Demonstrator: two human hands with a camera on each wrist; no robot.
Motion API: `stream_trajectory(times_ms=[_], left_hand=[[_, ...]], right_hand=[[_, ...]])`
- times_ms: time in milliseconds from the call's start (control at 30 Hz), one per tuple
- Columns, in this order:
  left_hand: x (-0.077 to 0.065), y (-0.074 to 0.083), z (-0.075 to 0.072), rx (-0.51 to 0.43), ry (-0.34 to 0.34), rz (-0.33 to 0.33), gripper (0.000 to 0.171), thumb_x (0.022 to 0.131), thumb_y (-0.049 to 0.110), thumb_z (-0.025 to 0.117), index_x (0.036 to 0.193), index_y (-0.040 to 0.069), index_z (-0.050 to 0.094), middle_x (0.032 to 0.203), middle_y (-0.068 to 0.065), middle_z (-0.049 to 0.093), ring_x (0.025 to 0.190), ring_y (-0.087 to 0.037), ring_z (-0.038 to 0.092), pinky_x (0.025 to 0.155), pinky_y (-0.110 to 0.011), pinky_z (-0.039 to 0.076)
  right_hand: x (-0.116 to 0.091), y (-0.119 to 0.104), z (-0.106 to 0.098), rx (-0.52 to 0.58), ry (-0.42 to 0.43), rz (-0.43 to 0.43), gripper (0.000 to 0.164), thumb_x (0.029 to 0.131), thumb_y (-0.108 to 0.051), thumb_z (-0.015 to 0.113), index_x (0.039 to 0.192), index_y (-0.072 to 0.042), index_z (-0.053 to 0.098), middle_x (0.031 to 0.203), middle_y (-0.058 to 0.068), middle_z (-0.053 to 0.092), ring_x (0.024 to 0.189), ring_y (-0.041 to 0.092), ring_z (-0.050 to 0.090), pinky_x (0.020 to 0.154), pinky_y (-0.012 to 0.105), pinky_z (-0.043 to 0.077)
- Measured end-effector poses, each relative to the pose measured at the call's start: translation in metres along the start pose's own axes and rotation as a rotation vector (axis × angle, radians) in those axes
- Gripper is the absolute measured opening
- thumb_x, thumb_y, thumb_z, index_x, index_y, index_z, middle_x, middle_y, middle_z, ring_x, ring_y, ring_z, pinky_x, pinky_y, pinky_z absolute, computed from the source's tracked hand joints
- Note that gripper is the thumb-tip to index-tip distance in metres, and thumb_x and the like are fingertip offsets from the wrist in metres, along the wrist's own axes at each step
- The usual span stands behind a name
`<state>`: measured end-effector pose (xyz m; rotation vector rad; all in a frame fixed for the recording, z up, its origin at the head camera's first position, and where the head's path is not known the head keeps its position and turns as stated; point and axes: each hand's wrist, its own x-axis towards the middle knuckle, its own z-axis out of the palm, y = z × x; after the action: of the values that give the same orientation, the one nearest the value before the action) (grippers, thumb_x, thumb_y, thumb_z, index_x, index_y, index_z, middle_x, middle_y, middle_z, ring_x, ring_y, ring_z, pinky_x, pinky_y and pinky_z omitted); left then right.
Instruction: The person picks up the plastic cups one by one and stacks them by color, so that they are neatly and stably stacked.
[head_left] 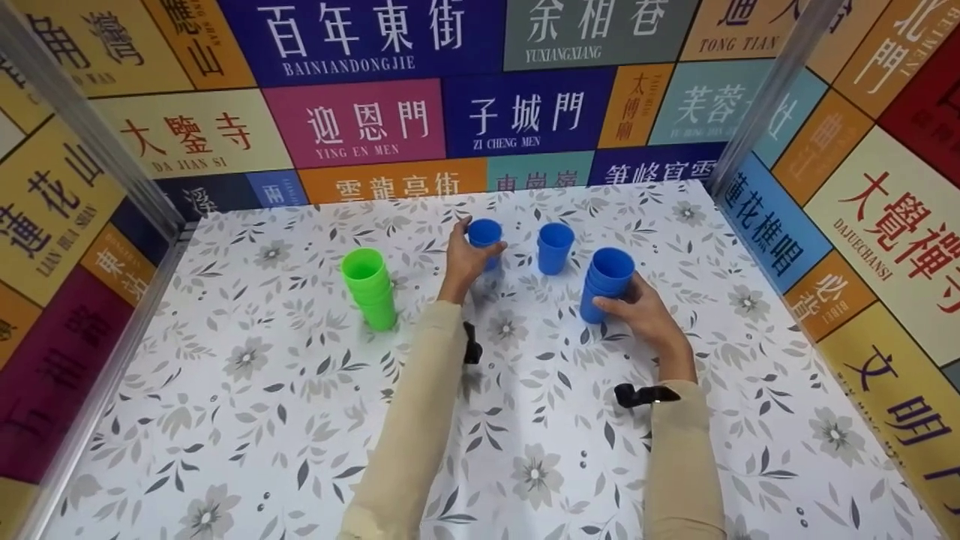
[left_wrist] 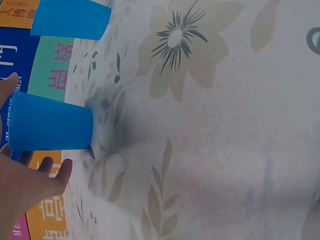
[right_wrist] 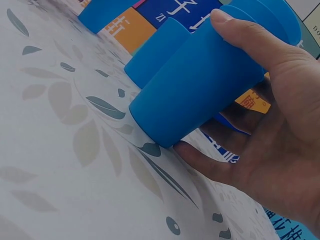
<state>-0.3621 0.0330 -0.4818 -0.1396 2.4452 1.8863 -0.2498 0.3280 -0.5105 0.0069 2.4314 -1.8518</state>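
A blue cup (head_left: pixel 493 259) stands at the back middle of the table, opening up. My left hand (head_left: pixel 466 259) curls round it near the rim, thumb on its right side; in the left wrist view the cup (left_wrist: pixel 52 122) hides parts of some fingers. A stack of nested blue cups (head_left: pixel 596 301) is at the right. My right hand (head_left: pixel 646 309) grips that stack, the thumb on the near side in the right wrist view and the other fingers behind the cups (right_wrist: pixel 195 85). Between the hands stands another single blue cup (head_left: pixel 553 259), which neither hand touches.
A stack of green cups (head_left: pixel 375 304) stands left of my left hand. White floral cloth (head_left: pixel 300 420) covers the table. Panels with printed characters (head_left: pixel 352 124) close off the back and both sides.
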Motion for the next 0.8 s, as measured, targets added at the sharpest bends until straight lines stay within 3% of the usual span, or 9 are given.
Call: stream_trajectory(times_ms=[400, 800], left_hand=[[-0.001, 0.001, 0.001, 0.029, 0.063, 0.044, 0.072, 0.087, 0.015, 0.078, 0.147, 0.003, 0.04, 0.152, -0.019, 0.045, 0.142, -0.032, 0.044, 0.119, -0.043, 0.038], [-0.006, 0.015, 0.0, -0.009, -0.015, 0.026, 0.072, 0.086, 0.022, 0.08, 0.146, 0.012, 0.04, 0.155, -0.013, 0.043, 0.145, -0.027, 0.042, 0.118, -0.042, 0.039]], right_hand=[[-0.001, -0.002, 0.001, -0.028, 0.009, -0.001, 0.089, 0.087, -0.031, 0.079, 0.157, -0.009, 0.028, 0.156, 0.022, 0.04, 0.147, 0.038, 0.036, 0.125, 0.053, 0.021], [-0.001, -0.001, -0.002, -0.004, -0.003, -0.019, 0.088, 0.087, -0.029, 0.079, 0.157, -0.01, 0.028, 0.154, 0.023, 0.041, 0.145, 0.038, 0.037, 0.124, 0.053, 0.022]])
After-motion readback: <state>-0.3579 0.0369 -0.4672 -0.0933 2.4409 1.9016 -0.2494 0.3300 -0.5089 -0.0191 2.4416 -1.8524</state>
